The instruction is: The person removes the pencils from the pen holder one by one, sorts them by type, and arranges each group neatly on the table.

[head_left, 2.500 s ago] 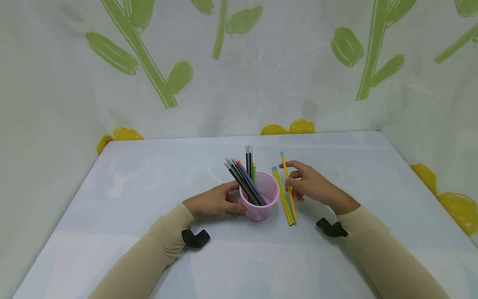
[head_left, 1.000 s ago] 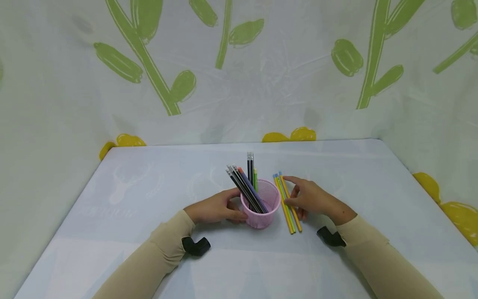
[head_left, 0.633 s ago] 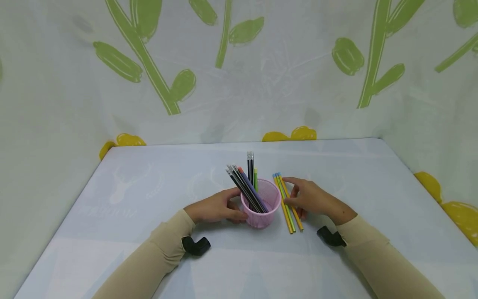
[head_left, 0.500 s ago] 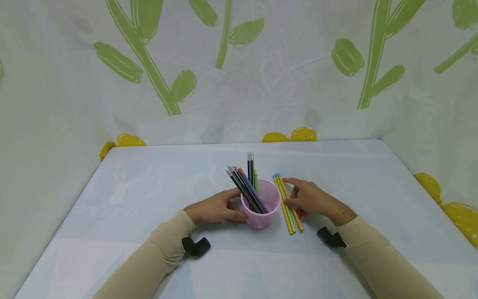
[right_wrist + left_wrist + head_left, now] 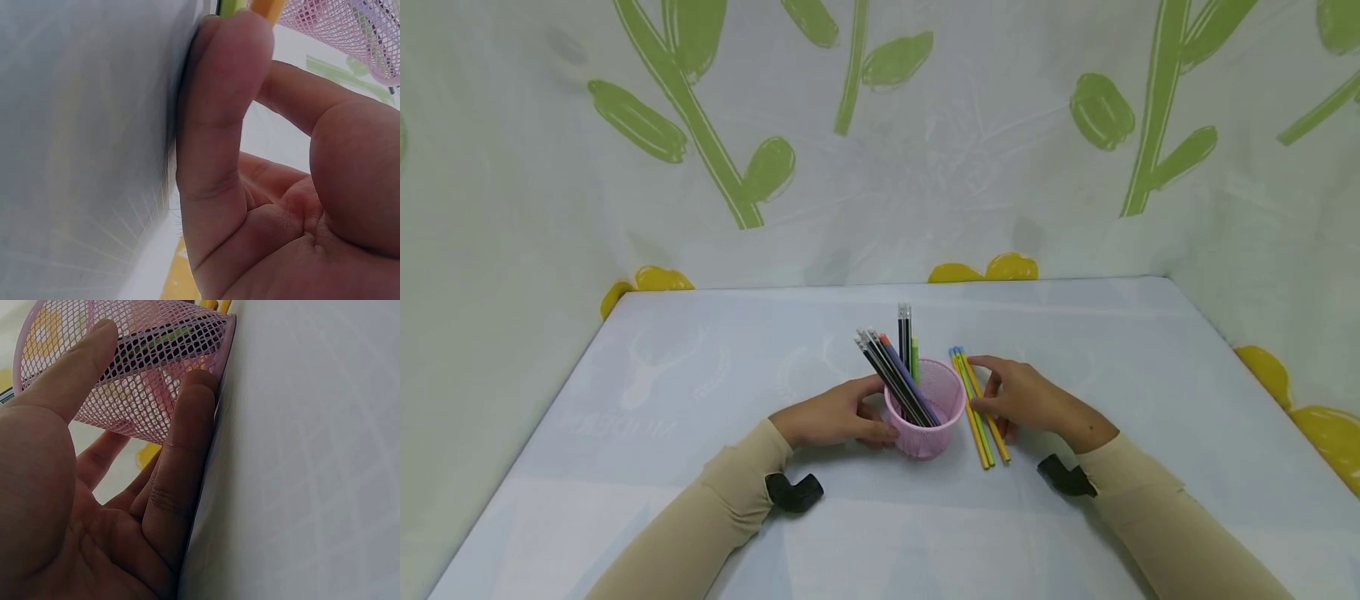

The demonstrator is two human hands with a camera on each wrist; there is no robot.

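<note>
My left hand [image 5: 831, 414] holds the side of a pink mesh pencil cup [image 5: 921, 442], thumb in front. The left wrist view shows its fingers against the mesh [image 5: 134, 422]. Several black pencils [image 5: 883, 367] with silver ends lean inside, along with a purple pencil [image 5: 907, 379] and a green one [image 5: 914, 358]. Right of the cup, two yellow pencils and a green pencil [image 5: 984, 437] lie side by side, blue ends away from me. My right hand [image 5: 1030, 404] touches the outer yellow pencil [image 5: 1000, 442] with fairly straight fingertips. In the right wrist view, most of that pencil [image 5: 270, 9] is hidden.
Both hands work on a pale table [image 5: 880, 533] with faint printed patterns. Behind it rises a white fabric wall [image 5: 955, 183] with green leaves and yellow flowers. A black wrist piece [image 5: 793, 493] sticks out from the left sleeve, another [image 5: 1066, 477] from the right.
The outer yellow pencil, tilted up in my right hand at first, now lies flat beside the other two, its far end shifted slightly left. My left hand stays on the cup.
</note>
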